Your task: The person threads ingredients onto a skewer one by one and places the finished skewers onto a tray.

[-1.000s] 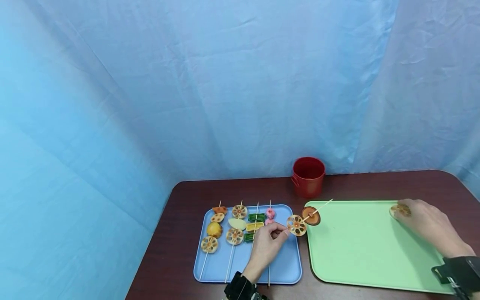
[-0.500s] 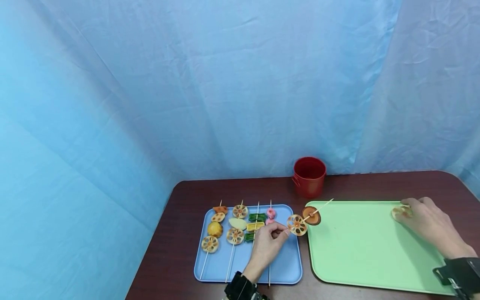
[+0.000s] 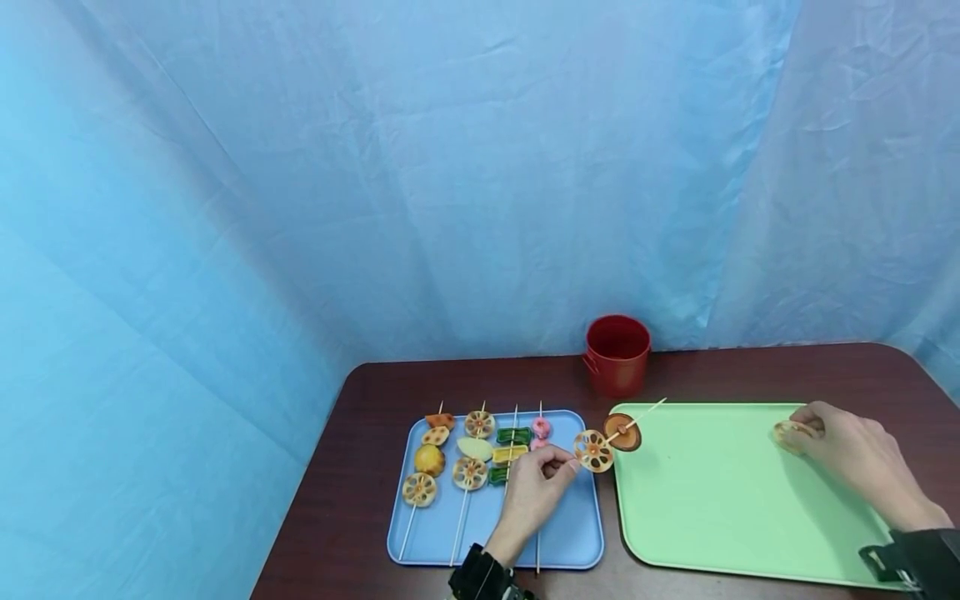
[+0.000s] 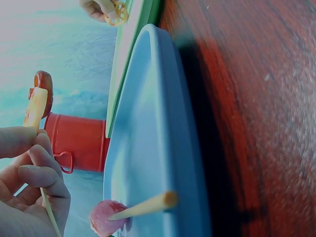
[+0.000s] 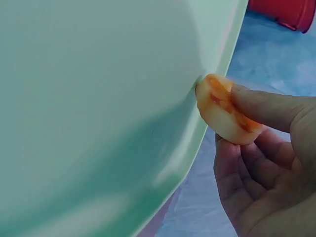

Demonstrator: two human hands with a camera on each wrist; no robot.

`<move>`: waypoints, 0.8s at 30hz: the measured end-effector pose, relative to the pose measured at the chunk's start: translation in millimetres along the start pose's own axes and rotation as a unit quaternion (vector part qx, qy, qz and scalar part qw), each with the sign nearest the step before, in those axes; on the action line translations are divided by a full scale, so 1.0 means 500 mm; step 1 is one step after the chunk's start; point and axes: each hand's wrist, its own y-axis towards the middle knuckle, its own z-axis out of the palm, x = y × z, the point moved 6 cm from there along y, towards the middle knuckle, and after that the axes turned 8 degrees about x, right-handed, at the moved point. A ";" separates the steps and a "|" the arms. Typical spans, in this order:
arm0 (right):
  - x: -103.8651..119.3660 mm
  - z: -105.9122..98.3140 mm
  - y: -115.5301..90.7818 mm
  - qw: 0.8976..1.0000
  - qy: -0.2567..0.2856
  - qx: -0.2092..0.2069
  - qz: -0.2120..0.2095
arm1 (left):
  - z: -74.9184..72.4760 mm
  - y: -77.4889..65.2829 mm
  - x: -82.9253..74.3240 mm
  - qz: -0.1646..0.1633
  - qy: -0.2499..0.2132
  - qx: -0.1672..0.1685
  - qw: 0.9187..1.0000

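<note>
My left hand [image 3: 531, 496] pinches a bamboo skewer [image 3: 656, 407] above the blue tray. Threaded on it are a lotus root slice [image 3: 593, 451] by the fingertips and a brown mushroom slice [image 3: 622, 432] farther up, with the pointed end sticking out past the mushroom. Over the far right part of the green tray [image 3: 705, 500], my right hand [image 3: 862, 454] grips a loose lotus root slice [image 3: 791, 437]. In the right wrist view the thumb presses one face of that lotus slice [image 5: 224, 116] and the fingers support the other side, close to the tray rim.
Several loaded skewers lie on the blue tray [image 3: 577, 542], carrying lotus slices, a yellow ball [image 3: 429, 460], green and yellow pieces [image 3: 510, 454] and pink balls [image 3: 541, 427]. Behind the trays stands a red pot [image 3: 617, 354]. A blue curtain [image 3: 480, 183] hangs behind the table.
The right hand has taken the lotus slice from the green tray's far right corner between thumb and fingers and shifted it slightly left and nearer. The left hand and its skewer stay put.
</note>
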 end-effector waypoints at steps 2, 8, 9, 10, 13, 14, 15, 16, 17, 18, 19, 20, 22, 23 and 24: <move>0.000 0.001 -0.004 1.000 0.011 -0.006 0.006 | 0.000 0.000 0.000 0.001 0.000 0.000 1.000; 0.013 0.006 -0.016 0.997 0.049 -0.038 0.039 | 0.000 0.001 0.000 0.002 0.006 -0.005 1.000; 0.018 0.004 -0.018 0.997 0.054 -0.045 0.042 | 0.000 0.002 0.000 0.001 0.006 -0.005 1.000; 0.025 0.002 -0.021 0.996 0.059 -0.054 0.043 | 0.001 0.002 0.000 0.000 0.006 -0.004 1.000; 0.049 -0.006 -0.029 0.994 0.075 -0.070 0.024 | 0.001 0.001 0.000 0.000 0.003 -0.005 1.000; 0.057 -0.008 -0.032 0.994 0.081 -0.077 0.018 | 0.001 0.001 0.000 0.001 0.003 -0.005 1.000; 0.065 -0.010 -0.035 0.993 0.085 -0.084 0.009 | 0.001 0.001 0.000 0.002 0.003 -0.006 1.000; 0.074 -0.011 -0.037 0.992 0.090 -0.090 0.000 | 0.001 0.001 0.000 0.004 0.004 -0.007 1.000; 0.081 -0.011 -0.039 0.991 0.097 -0.092 -0.006 | 0.001 0.001 0.000 0.006 0.004 -0.008 1.000; 0.087 -0.010 -0.041 0.990 0.106 -0.095 -0.011 | 0.001 0.001 0.000 0.007 0.003 -0.008 1.000; 0.093 -0.008 -0.042 0.989 0.114 -0.096 -0.014 | 0.001 0.001 0.000 0.008 0.005 -0.008 1.000; 0.099 -0.007 -0.041 0.987 0.121 -0.100 -0.016 | 0.002 0.001 -0.001 0.007 0.005 -0.008 1.000; 0.112 -0.002 -0.041 0.985 0.137 -0.105 -0.015 | 0.002 0.001 -0.001 0.005 0.004 -0.007 1.000; 0.118 0.000 -0.041 0.984 0.145 -0.107 -0.013 | 0.003 0.001 -0.002 0.006 0.004 -0.006 1.000; 0.125 0.002 -0.040 0.982 0.153 -0.111 -0.013 | 0.003 0.001 -0.003 0.005 0.003 -0.005 1.000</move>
